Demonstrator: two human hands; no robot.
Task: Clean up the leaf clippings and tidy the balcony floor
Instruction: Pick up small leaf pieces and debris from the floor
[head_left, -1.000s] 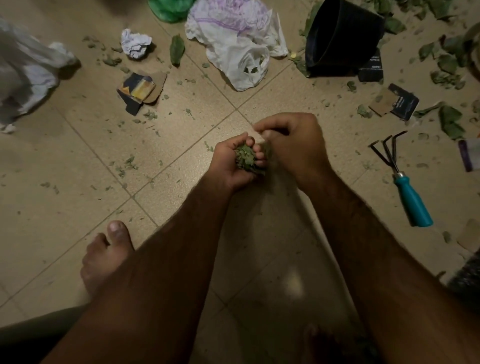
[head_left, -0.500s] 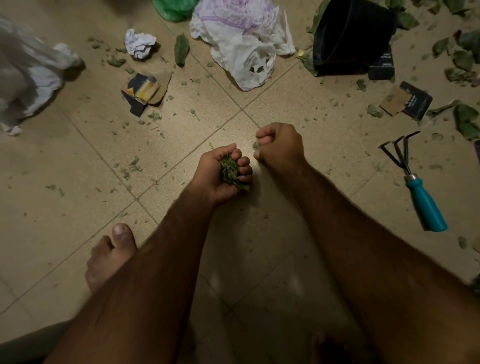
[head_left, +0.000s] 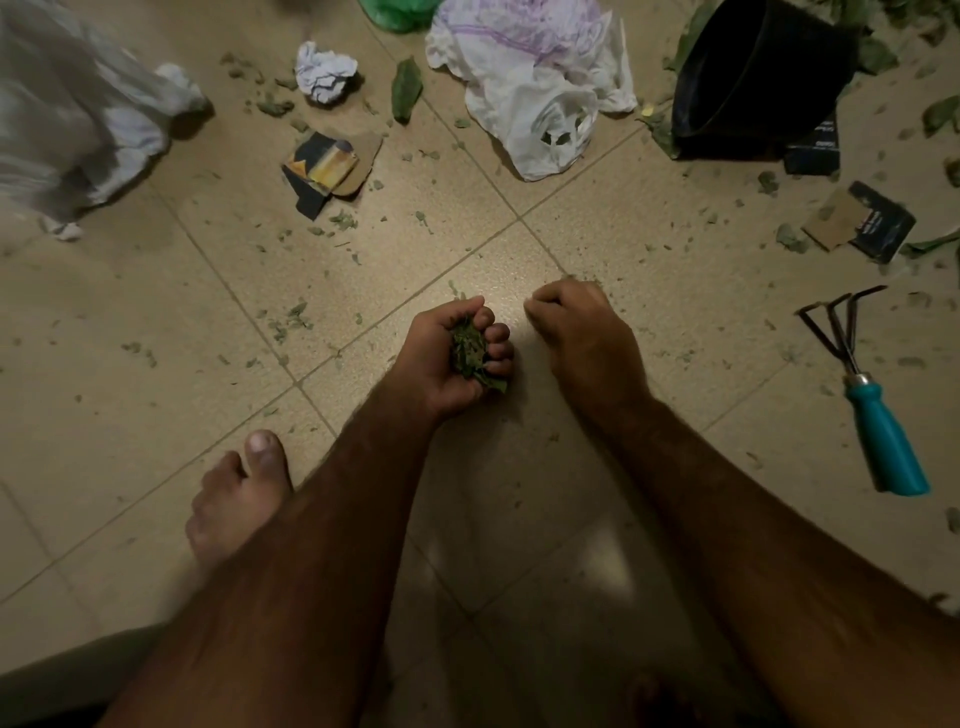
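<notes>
Low over the speckled beige tiled floor (head_left: 156, 415), the left hand (head_left: 436, 364) is clenched around a ragged wad of green leaf clippings (head_left: 467, 351), while the right hand (head_left: 584, 332) just beside it is curled into a fist with nothing showing in it. Smaller torn bits (head_left: 296, 322) lie strewn across the tiles, among a crumpled white plastic bag (head_left: 530, 93), a tipped round black pot (head_left: 753, 78) and a three-pronged metal hand rake (head_left: 862, 395) with a smooth teal handle. Pale print on the dark card (head_left: 878, 228) near the rake is too blurred to read.
</notes>
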